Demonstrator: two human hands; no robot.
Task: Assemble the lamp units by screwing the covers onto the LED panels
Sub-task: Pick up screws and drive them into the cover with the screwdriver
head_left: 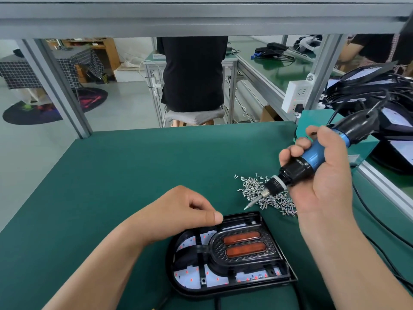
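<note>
Along the near left of the green bench, a bare forearm is seen reaching in from the lower corner and slanting up toward the middle. The left hand is held knuckles-up, with the fingers curled under and the thumb laid flat against the forefinger. The thumb tip is set at the far rim of the lamp unit. Whether anything small is pinched there cannot be told.

The lamp unit is laid flat on the bench, close to the near edge and just right of centre. Its black cover is seated over the white LED panel, which is dotted with red and seen through the openings. Two orange lenses are set side by side in the cover.

Just beyond the unit's far right corner, a loose pile of screws is scattered on the bench. An electric screwdriver is held tilted over the pile, with its bit pointed down and left, near the cover's corner but apart from it. The blue and black barrel is gripped by the right hand, palm toward the camera and fingers wrapped round the far side. The right forearm rises steeply from the lower right.

At the far right, a stack of black lamp housings with tangled cords is piled.
</note>
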